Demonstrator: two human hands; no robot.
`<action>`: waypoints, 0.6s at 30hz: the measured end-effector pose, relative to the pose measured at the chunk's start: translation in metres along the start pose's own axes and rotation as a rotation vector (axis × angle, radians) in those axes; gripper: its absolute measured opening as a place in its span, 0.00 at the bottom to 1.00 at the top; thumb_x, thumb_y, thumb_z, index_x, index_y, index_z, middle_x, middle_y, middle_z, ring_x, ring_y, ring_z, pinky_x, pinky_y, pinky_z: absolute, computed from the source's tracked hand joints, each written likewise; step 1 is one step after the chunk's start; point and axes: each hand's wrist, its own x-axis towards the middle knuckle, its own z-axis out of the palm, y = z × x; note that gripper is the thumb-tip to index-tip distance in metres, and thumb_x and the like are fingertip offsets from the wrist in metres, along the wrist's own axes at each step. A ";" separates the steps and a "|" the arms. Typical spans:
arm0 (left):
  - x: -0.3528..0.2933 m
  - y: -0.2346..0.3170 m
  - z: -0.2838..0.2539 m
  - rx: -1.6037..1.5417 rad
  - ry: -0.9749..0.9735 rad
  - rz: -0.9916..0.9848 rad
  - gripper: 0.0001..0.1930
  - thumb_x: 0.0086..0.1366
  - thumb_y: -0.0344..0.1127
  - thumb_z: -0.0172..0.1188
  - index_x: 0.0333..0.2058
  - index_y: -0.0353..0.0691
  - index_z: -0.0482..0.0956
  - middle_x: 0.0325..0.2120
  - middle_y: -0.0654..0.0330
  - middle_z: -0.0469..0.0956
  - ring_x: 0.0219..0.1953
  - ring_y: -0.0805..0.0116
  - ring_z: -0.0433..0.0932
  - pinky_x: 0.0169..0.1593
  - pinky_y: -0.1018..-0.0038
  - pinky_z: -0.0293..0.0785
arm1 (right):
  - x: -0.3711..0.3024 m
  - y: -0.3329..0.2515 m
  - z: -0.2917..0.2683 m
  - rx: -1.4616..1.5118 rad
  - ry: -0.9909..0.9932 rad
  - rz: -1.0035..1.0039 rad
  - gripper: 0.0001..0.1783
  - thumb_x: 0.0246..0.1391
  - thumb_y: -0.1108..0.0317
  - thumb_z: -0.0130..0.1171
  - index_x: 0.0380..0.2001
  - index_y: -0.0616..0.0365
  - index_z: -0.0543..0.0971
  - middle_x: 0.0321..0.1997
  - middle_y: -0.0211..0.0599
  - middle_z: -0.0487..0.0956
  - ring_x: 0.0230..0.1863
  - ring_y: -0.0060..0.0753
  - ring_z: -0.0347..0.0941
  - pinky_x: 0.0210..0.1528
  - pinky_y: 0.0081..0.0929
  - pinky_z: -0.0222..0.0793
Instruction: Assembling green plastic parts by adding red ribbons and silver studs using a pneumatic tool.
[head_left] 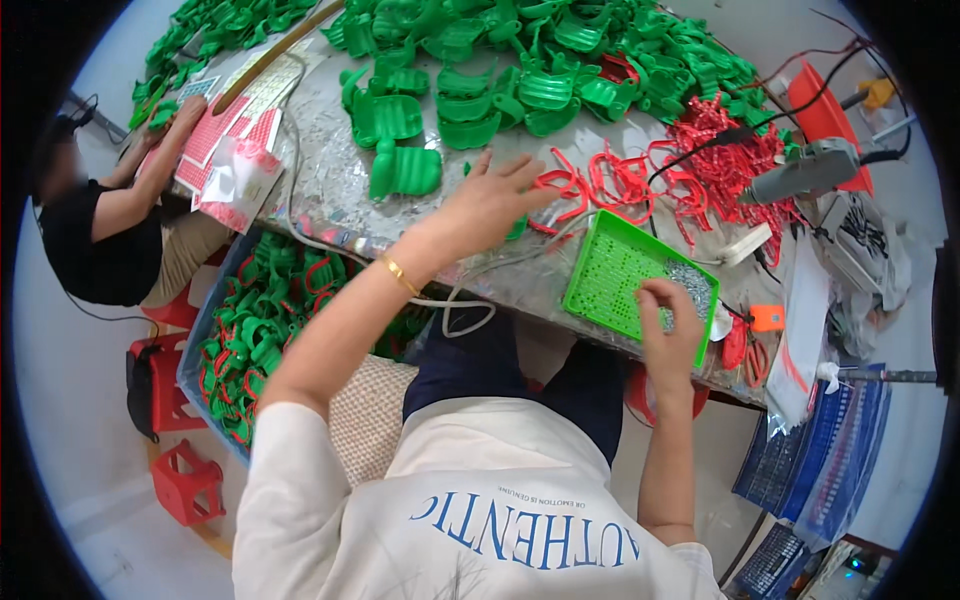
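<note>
Here's our left hand (490, 205) mid-frame, fingers spread, nothing visibly clasped, beside the red straps (575, 190); right of centre, our right hand (672, 325) curls over the green tray (622, 272), and we can't tell whether it pinches any metal bits (690, 280), likely walled in against scattering, while green pieces (550, 85) crowd the top

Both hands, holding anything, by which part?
The left hand, open, holds nothing visible; whether the right hand, over the green tray, pinches anything can't be told.
</note>
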 end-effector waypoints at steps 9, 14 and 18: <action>0.018 -0.028 0.008 0.252 -0.391 0.123 0.13 0.49 0.28 0.58 0.36 0.46 0.80 0.46 0.52 0.69 0.54 0.54 0.66 0.55 0.52 0.64 | 0.041 0.013 0.023 0.031 -0.071 -0.084 0.08 0.53 0.72 0.58 0.37 0.62 0.76 0.33 0.38 0.78 0.34 0.30 0.75 0.39 0.25 0.69; 0.021 -0.043 -0.006 0.226 -0.253 0.091 0.07 0.45 0.33 0.65 0.27 0.45 0.80 0.35 0.56 0.68 0.45 0.56 0.68 0.44 0.61 0.69 | 0.116 0.060 0.056 -0.309 -0.016 -0.148 0.15 0.53 0.67 0.57 0.44 0.59 0.75 0.41 0.43 0.78 0.42 0.40 0.75 0.45 0.34 0.70; 0.008 -0.041 -0.025 0.123 0.111 -0.035 0.10 0.46 0.33 0.66 0.30 0.44 0.77 0.35 0.57 0.71 0.42 0.55 0.70 0.44 0.62 0.67 | 0.137 0.064 0.092 -0.714 -0.153 0.011 0.22 0.51 0.60 0.58 0.48 0.56 0.74 0.46 0.46 0.76 0.48 0.46 0.73 0.49 0.40 0.69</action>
